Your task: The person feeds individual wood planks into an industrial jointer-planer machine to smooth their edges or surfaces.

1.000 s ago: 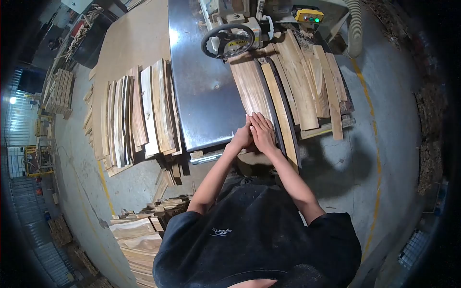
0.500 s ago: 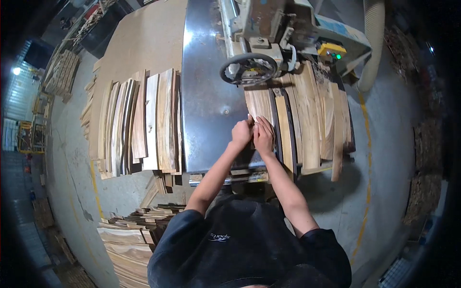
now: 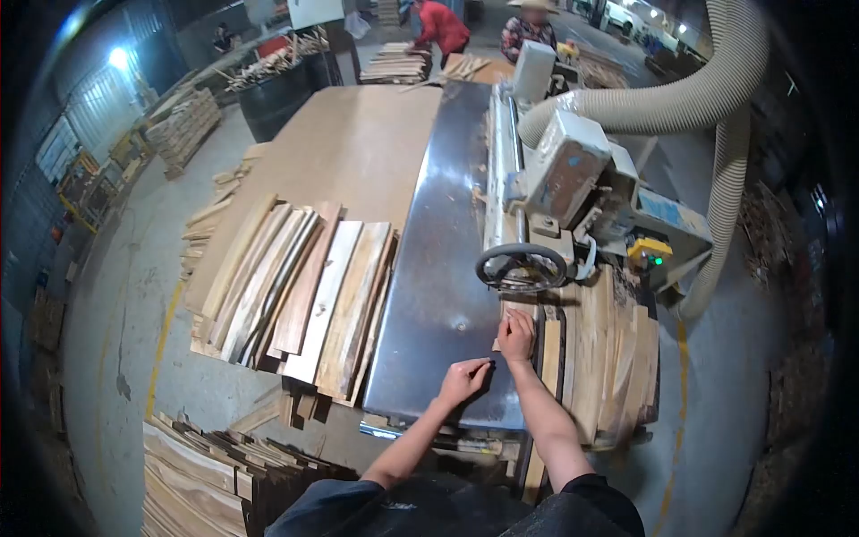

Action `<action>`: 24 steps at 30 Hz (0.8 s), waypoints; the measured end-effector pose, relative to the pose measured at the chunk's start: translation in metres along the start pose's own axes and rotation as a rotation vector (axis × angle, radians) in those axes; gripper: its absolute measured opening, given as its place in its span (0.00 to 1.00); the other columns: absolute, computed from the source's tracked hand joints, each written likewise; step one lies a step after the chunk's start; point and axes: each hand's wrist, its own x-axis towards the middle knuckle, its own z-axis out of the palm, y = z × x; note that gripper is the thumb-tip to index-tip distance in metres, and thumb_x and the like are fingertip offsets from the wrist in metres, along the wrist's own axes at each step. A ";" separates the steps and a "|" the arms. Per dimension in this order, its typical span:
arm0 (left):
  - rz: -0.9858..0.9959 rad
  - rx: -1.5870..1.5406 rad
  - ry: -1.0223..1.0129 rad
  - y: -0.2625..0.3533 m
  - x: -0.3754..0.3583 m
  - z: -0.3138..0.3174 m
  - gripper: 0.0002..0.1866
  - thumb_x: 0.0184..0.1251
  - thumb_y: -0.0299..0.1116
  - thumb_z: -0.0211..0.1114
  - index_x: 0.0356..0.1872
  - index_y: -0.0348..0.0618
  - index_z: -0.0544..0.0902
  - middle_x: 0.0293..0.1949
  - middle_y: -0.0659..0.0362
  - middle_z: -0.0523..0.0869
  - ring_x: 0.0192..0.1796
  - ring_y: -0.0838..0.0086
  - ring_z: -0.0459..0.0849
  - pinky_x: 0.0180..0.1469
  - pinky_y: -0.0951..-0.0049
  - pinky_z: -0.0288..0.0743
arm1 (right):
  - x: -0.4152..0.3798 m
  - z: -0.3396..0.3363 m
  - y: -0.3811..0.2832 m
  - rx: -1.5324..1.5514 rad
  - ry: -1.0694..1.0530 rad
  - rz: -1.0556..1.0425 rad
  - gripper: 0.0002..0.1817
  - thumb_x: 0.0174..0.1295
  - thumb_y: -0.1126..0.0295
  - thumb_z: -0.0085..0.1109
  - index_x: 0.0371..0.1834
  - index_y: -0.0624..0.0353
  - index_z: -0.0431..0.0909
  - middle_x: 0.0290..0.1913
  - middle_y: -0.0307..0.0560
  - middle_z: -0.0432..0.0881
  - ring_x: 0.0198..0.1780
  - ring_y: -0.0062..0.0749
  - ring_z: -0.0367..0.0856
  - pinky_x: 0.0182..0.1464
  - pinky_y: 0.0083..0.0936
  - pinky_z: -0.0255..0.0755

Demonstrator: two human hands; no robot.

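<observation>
My right hand [image 3: 516,336] rests on the near end of a wooden board [image 3: 524,305], its fingers bent against it. The board's far end runs under the woodworking machine [image 3: 568,183], below its black handwheel [image 3: 521,267]. My left hand [image 3: 464,381] is closed just above the shiny metal table [image 3: 429,340], left of and nearer than the right hand. It is apart from the board, and nothing shows in its fingers. A dark guide rail [image 3: 545,345] runs along the board's right side.
Wooden strips [image 3: 335,304] lie side by side on the left panel [image 3: 367,134]; more planks [image 3: 591,349] lie right of the rail. A wood stack [image 3: 192,470] stands at lower left. A ribbed hose [image 3: 653,109] arches over the machine. A person in red [image 3: 441,29] and another person [image 3: 528,34] are behind.
The view has tilted up, showing more of the workshop. The board has moved farther under the machine with my right hand on it. My left hand has come away from the board toward me.
</observation>
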 end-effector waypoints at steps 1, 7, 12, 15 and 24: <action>-0.081 0.020 -0.048 -0.004 0.000 -0.001 0.11 0.67 0.29 0.63 0.46 0.36 0.86 0.36 0.46 0.89 0.37 0.56 0.90 0.42 0.67 0.82 | 0.007 0.003 0.002 0.004 0.024 -0.016 0.07 0.61 0.72 0.59 0.35 0.64 0.83 0.43 0.54 0.85 0.50 0.54 0.81 0.54 0.45 0.75; 0.032 0.031 -0.045 -0.008 -0.006 -0.003 0.12 0.68 0.28 0.59 0.49 0.37 0.84 0.39 0.43 0.87 0.40 0.53 0.89 0.43 0.63 0.81 | 0.017 -0.001 -0.001 -0.081 -0.019 -0.004 0.09 0.68 0.68 0.55 0.40 0.61 0.82 0.50 0.51 0.82 0.57 0.51 0.76 0.58 0.47 0.68; 0.080 0.004 0.059 -0.004 -0.001 0.004 0.10 0.66 0.32 0.66 0.41 0.35 0.87 0.33 0.44 0.87 0.33 0.56 0.88 0.37 0.65 0.80 | -0.044 -0.036 -0.034 -0.160 -0.136 0.069 0.13 0.70 0.65 0.53 0.52 0.60 0.79 0.62 0.50 0.75 0.64 0.50 0.71 0.64 0.47 0.65; -0.024 0.086 -0.089 -0.001 -0.001 -0.003 0.11 0.65 0.35 0.68 0.35 0.34 0.87 0.28 0.45 0.86 0.27 0.59 0.86 0.32 0.67 0.78 | -0.078 -0.046 -0.048 -0.194 -0.159 0.214 0.13 0.70 0.66 0.54 0.52 0.60 0.79 0.63 0.52 0.75 0.66 0.50 0.70 0.66 0.46 0.64; 0.021 0.035 -0.041 0.003 -0.002 -0.005 0.15 0.63 0.39 0.70 0.32 0.34 0.87 0.25 0.47 0.85 0.25 0.61 0.85 0.30 0.68 0.77 | -0.082 -0.056 -0.062 -0.254 -0.213 0.209 0.11 0.69 0.68 0.54 0.51 0.59 0.77 0.65 0.51 0.73 0.68 0.49 0.68 0.67 0.46 0.62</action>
